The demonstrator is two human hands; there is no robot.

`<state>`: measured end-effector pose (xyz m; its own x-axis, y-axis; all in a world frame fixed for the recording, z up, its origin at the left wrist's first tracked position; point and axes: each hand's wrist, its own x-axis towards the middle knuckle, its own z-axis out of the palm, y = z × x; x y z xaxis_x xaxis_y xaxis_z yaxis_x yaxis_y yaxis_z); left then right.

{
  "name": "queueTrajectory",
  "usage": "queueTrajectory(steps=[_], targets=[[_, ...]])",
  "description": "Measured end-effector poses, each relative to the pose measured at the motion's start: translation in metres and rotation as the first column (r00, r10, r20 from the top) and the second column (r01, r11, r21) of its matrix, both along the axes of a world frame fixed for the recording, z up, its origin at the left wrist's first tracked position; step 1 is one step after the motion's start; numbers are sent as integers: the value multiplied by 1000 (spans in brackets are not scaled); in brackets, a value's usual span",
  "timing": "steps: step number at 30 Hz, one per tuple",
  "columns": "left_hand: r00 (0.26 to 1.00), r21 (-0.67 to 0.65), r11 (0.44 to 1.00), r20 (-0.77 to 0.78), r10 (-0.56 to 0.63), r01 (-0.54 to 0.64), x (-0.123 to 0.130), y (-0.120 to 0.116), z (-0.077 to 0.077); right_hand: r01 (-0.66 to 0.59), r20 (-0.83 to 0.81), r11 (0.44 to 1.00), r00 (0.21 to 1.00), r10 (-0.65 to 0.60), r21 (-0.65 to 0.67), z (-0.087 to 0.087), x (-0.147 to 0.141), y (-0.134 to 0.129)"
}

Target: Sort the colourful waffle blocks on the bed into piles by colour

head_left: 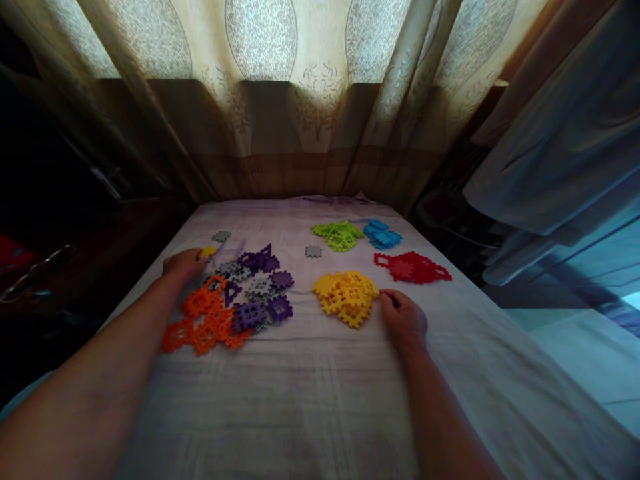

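My left hand [184,264] is closed on a small yellow interlocking tile [207,252], left of the mixed heap. My right hand [404,317] has its fingers closed at the right edge of the yellow tile pile [346,293]; whether it pinches a tile there is hard to make out. Orange tiles [207,323] lie just below my left hand. Purple tiles [250,315] and grey tiles [260,287] overlap them on the right. A lone grey tile [313,251] lies flat behind the yellow pile.
Lime green tiles [339,235], blue tiles [382,235] and red tiles [413,267] form separate piles at the back right. Another grey tile [221,236] lies at the back left. A pale sheet [300,400] covers the surface. Curtains [320,133] hang behind it.
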<state>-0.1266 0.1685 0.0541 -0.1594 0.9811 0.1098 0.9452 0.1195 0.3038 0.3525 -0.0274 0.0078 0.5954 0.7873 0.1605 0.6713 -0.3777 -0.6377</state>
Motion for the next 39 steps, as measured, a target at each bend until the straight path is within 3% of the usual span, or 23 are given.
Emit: queueTrajectory(steps=[6,12,14,16,20,24,28,34,36,39], targets=[[992,-79,993,-99,76,-84,3,2,4,10,20,1000,1000,-11,28,-4,2,0],[998,44,997,30,59,-60,24,-14,15,28,25,999,999,-28,18,-4,1,0],[991,86,996,136,-2,-10,43,-24,19,29,23,999,999,-30,25,-4,0,0],[964,120,985,219,-149,125,69,-36,23,20,21,999,1000,-20,34,-4,0,1],[844,156,904,323,-428,399,134,-68,24,8,14,1000,1000,-8,19,-1,-1,1],[734,191,824,380,-563,533,196,-96,16,-14,0,1000,1000,14,0,2,-3,0],[698,204,778,351,-625,594,243,-113,4,-20,1,999,1000,20,28,2,-3,0],[651,220,689,227,-725,691,275,-126,-2,-24,0,999,1000,24,41,-2,-1,1],[646,219,663,154,-748,716,279,-121,0,-31,1,999,1000,31,35,-1,-2,2],[690,132,687,28,-723,715,285,-98,4,-43,8,999,999,43,29,1,-4,1]])
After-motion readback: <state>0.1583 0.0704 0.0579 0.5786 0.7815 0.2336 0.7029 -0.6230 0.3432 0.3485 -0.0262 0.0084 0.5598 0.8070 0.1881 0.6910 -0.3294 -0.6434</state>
